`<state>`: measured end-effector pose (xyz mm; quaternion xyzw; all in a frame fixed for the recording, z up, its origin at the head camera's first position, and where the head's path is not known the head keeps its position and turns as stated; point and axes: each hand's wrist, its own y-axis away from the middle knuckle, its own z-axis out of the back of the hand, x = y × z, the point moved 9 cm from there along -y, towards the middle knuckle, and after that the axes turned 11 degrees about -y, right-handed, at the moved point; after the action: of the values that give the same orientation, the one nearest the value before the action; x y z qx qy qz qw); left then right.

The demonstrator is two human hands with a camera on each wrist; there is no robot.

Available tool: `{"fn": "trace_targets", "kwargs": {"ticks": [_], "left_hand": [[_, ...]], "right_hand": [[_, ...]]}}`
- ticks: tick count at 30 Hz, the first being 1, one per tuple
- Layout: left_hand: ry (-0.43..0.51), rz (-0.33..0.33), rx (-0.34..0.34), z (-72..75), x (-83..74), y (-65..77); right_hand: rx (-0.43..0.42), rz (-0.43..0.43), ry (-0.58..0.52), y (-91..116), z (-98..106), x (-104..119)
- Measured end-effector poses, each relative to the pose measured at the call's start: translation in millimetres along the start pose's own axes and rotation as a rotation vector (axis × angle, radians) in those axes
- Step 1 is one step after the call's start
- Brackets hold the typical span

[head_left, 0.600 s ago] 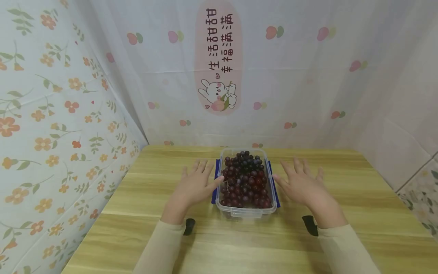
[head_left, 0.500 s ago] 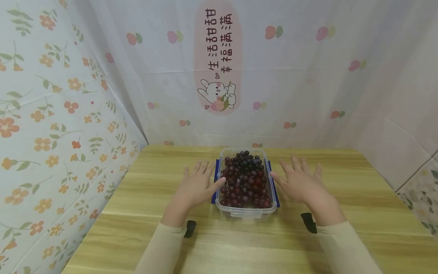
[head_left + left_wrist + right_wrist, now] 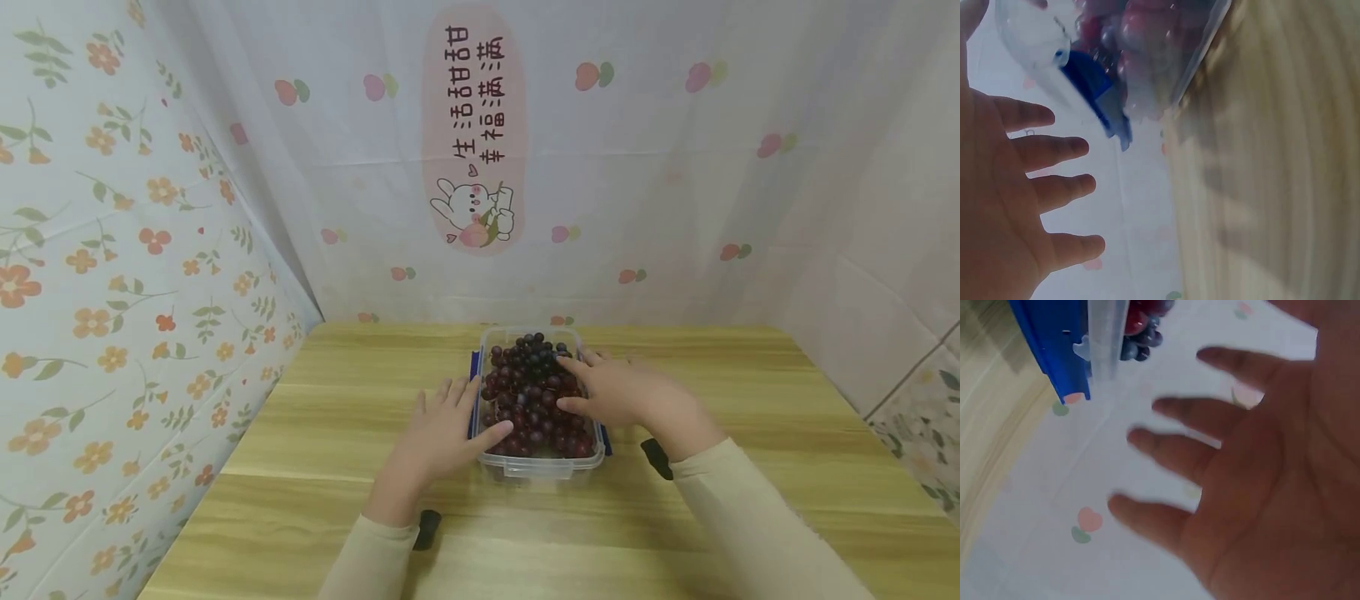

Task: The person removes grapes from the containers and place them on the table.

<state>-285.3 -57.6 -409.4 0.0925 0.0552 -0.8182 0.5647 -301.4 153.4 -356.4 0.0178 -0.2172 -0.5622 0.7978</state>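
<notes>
A clear plastic container (image 3: 536, 471) full of dark red and black grapes (image 3: 531, 408) stands on the table, its top uncovered. Blue side latches (image 3: 1094, 90) hang down along its sides. My left hand (image 3: 442, 437) is beside the container's left side, fingers spread and straight, the thumb reaching over the near left rim. From the right, my right hand (image 3: 618, 392) reaches over the right rim, thumb and forefinger above the grapes. In the right wrist view its fingers (image 3: 1179, 453) are spread, with nothing between them.
The wooden table (image 3: 345, 383) ends at a white hanging cloth (image 3: 637, 200) with printed fruit. A floral cloth (image 3: 135, 275) hangs along the left side. Black straps (image 3: 427, 530) show under both wrists.
My right hand has moved left, from beside the container to over its right rim and the grapes. My left hand has come slightly nearer to me and to the right.
</notes>
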Motion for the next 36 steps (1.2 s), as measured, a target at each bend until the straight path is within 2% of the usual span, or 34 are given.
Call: {"fn": "trace_targets", "kwargs": {"ticks": [4,9,13,21,27,36], "left_hand": [[-0.007,-0.001,0.015,-8.9,-5.2,0.5],[-0.018,-0.008,0.015,-16.5,-10.0,1.5],[-0.023,-0.002,0.010,-17.5,-11.0,2.5],[-0.011,0.015,0.003,-18.1,-3.1,0.6],[0.004,0.021,0.007,-15.7,4.7,0.4],[0.091,0.082,-0.041,-18.5,15.7,-2.1]], "right_hand": [[0.080,0.065,0.002,-10.5,-8.8,7.2],[0.095,0.086,0.052,-22.0,-17.2,7.2],[0.095,0.115,0.006,-28.5,-22.7,3.2],[0.038,0.182,-0.043,-43.3,-22.4,3.8],[0.011,0.167,-0.033,-50.0,-26.9,8.6],[-0.106,0.218,0.144,-47.6,-36.3,17.7]]}}
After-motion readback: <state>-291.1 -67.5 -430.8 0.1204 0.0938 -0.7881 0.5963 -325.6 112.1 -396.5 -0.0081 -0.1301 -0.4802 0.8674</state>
